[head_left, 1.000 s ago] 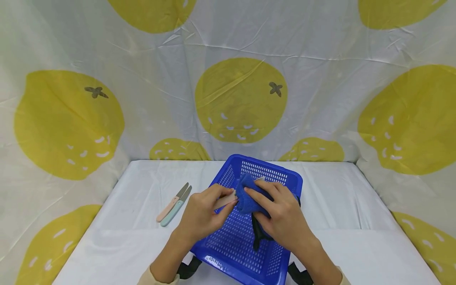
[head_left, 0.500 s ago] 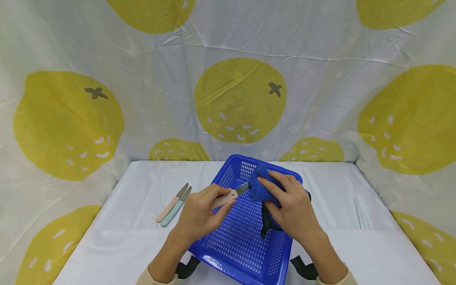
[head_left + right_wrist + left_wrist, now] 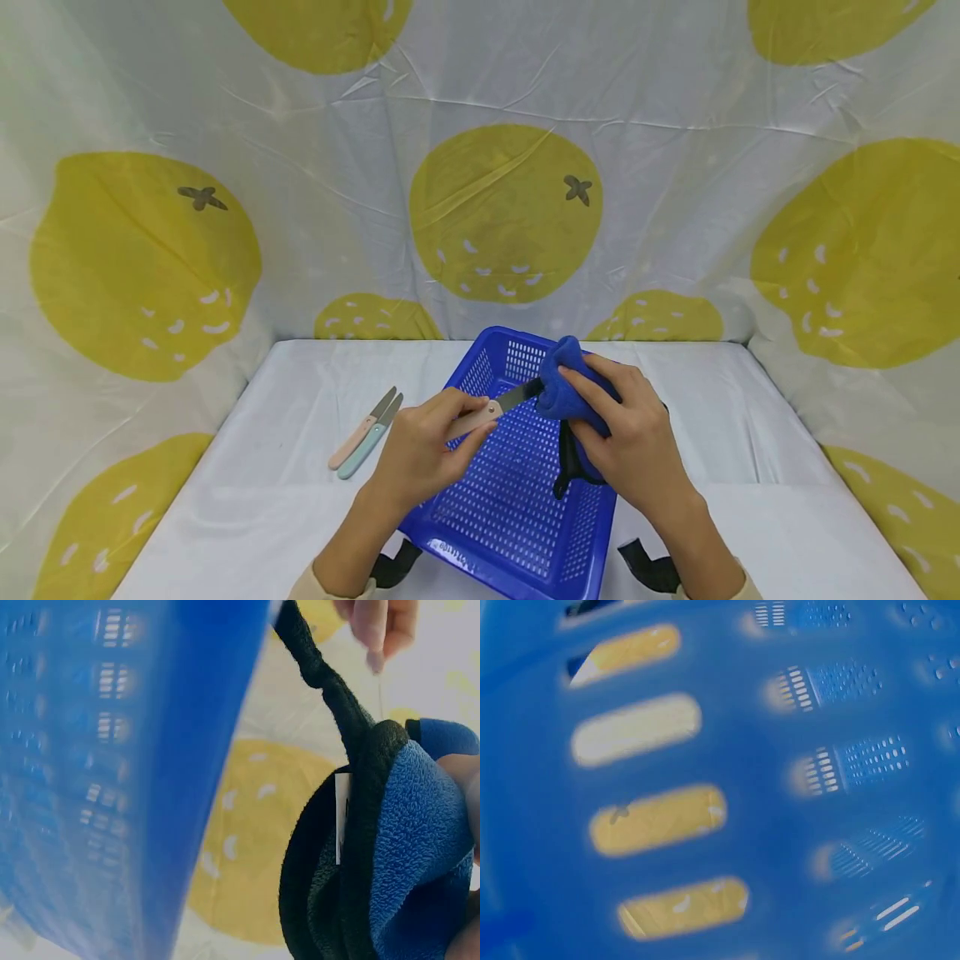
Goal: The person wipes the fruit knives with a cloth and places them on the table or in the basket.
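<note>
My left hand [image 3: 423, 446] pinches the pale pink handle of a small knife [image 3: 517, 397] between thumb and fingers. The knife's grey blade points right and slightly up, above the basket. My right hand [image 3: 633, 429] grips a bunched blue towel [image 3: 562, 392] with black edging. The towel meets the blade's end, so the tip is hidden. In the right wrist view the towel [image 3: 420, 817] shows its black border and a white tag, with fingertips of the other hand at the top. Only the basket's blue wall [image 3: 750, 765] fills the left wrist view.
A blue slotted plastic basket [image 3: 450, 557] stands tilted in plan under both hands. Two more knives, one with a pink handle [image 3: 352, 442] and one with a mint handle [image 3: 363, 451], lie side by side left of it on the white tablecloth [image 3: 712, 442]. Lemon-print cloth walls surround the table.
My right hand has drawn the towel right and up along the blade, uncovering most of it. The left hand stays nearly still with the knife.
</note>
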`<state>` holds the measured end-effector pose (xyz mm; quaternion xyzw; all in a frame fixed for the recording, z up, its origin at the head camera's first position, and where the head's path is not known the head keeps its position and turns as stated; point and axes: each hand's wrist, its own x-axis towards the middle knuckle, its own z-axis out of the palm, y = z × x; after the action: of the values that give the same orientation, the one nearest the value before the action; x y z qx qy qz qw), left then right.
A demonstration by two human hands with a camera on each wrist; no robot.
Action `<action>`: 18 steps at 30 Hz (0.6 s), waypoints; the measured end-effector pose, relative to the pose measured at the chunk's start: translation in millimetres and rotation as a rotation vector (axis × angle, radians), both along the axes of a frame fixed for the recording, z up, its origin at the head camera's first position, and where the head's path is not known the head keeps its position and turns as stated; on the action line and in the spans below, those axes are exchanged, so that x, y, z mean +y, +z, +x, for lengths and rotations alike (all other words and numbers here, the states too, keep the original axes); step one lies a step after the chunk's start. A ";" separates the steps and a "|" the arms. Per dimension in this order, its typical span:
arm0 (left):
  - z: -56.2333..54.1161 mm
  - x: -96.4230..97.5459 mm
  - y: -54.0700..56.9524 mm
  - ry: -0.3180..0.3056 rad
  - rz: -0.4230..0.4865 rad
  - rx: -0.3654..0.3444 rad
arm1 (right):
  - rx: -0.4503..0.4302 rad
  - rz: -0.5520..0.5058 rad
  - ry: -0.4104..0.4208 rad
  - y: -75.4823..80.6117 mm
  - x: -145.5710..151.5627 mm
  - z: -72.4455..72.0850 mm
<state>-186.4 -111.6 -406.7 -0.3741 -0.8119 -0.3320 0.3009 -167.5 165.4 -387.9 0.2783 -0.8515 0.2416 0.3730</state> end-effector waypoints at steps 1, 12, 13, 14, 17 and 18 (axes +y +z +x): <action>0.2 0.6 -0.2 -0.002 0.000 0.000 | 0.005 0.007 0.015 0.8 -2.6 1.8; 4.3 5.4 1.8 -0.001 -0.007 0.012 | -0.017 0.116 0.137 -0.4 -28.2 15.0; 4.7 5.5 2.0 -0.001 -0.009 0.016 | -0.018 0.125 0.137 -1.2 -29.0 15.0; 5.0 5.5 2.2 -0.001 -0.011 0.019 | -0.020 0.132 0.133 -1.8 -29.7 15.0; 5.9 5.8 2.6 -0.004 -0.025 0.040 | -0.022 0.148 0.113 -3.2 -30.5 14.3; 6.2 5.8 2.8 -0.005 -0.029 0.048 | -0.024 0.151 0.104 -3.4 -30.6 14.0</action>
<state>-180.3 -105.8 -404.0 -0.3882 -0.8082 -0.3121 0.3141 -153.5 134.7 -391.4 0.3465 -0.8561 0.1990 0.3277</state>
